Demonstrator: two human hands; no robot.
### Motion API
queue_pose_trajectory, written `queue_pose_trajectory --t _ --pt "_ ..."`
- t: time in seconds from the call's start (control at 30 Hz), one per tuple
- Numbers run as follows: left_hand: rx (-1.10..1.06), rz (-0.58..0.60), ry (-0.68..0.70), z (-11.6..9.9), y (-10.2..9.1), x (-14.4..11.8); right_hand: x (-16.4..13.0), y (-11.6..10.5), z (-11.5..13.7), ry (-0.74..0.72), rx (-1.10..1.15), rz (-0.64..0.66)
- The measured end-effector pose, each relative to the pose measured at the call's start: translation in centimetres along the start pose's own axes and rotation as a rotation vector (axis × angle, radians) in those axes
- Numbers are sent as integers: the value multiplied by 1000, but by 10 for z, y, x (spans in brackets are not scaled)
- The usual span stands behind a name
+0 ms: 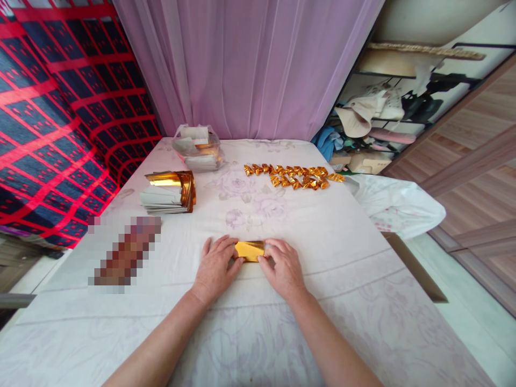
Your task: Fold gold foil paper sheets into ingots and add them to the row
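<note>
A shiny gold foil paper (pixel 250 251), folded to a narrow rectangle, lies flat on the floral tablecloth (pixel 258 301) in front of me. My left hand (pixel 217 263) pinches its left end between thumb and fingers. At the opposite end, my right hand (pixel 285 266) has thumb and fingertips closed on the paper too. Beyond the hands to the right, two rows of folded gold foil pieces (pixel 296 177) rest on the cloth. A stack of gold and grey-white foil sheets (pixel 169 193) sits to the far left.
Behind the stack stands a clear plastic bag (pixel 198 148) with more sheets. A pixelated patch (pixel 127 255) covers something at the left. A purple curtain (pixel 250 64) closes off the back. A shelf with shoes and a cap (pixel 357 118) and a white bag (pixel 403 207) are beyond the right edge.
</note>
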State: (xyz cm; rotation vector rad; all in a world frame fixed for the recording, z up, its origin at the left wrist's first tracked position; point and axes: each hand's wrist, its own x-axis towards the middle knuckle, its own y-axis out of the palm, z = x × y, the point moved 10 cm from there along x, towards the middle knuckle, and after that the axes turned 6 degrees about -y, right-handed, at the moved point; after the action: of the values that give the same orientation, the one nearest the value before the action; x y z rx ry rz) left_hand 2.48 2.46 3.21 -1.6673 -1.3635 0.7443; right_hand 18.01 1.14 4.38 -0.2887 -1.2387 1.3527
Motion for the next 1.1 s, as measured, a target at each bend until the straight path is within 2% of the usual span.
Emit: queue_pose_trajectory --t 0.5,0.9,1.1 --pt "-8 44 17 2 2 1 2 0 -2 5 42 16" --pt "-6 19 1 0 -1 1 0 1 -4 16 31 12" --pt "5 43 -11 1 2 2 0 1 -5 19 36 -3"
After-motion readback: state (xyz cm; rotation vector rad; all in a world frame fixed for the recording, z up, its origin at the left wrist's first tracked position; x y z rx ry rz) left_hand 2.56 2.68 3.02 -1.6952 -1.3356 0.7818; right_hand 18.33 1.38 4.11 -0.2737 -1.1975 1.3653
